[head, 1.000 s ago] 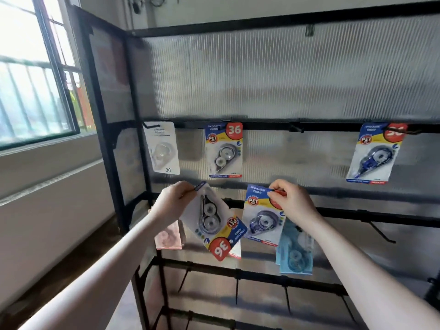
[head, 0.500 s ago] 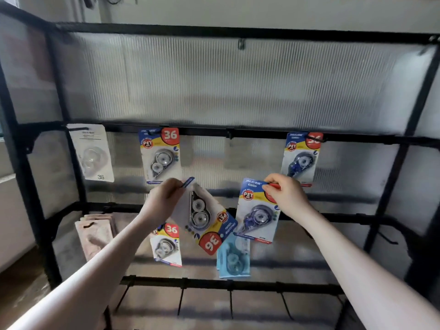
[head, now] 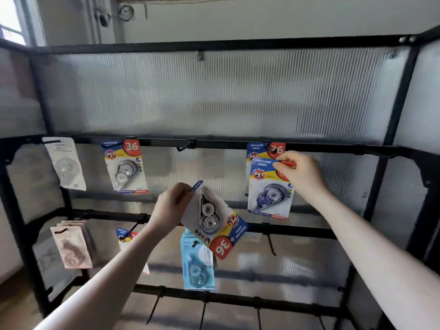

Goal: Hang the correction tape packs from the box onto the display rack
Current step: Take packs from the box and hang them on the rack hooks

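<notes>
I read "36" and "PET" on the hung pack [head: 125, 166] at upper left. The pack at right [head: 270, 186] says "PET", probably "JINUO"; the upside-down pack [head: 214, 225] shows "36".

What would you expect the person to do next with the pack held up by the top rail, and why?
Probably lift the right hand slightly and slide its pack onto the hook where another pack already hangs. The right hand pinches the pack's top corner just below the top rail, overlapping that hung pack. The left hand holds a second pack upside down, lower, seemingly waiting.

Soft daylight from upper-left window [head: 9, 22], blurry, edge-warped
</notes>
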A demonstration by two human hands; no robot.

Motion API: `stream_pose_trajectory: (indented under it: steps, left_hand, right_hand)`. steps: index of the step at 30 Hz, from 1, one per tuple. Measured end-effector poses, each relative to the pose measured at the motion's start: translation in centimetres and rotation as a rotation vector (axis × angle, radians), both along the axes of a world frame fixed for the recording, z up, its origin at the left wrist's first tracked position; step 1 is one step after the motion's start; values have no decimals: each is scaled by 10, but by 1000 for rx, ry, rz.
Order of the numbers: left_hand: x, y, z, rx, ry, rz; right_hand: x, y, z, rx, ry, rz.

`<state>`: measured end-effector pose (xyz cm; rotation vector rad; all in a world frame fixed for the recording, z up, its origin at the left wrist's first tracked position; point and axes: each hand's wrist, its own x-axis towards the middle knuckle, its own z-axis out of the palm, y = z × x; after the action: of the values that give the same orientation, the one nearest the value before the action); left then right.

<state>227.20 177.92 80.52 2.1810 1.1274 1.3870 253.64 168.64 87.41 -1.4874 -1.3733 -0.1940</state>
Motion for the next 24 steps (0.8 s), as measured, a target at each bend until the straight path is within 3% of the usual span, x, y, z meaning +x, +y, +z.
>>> stream_pose_trajectory:
  steps: [24]
  left_hand:
    - [14, 29, -18, -101, -49, -41]
  right_hand:
    - [5, 0, 12, 323, -332, -70]
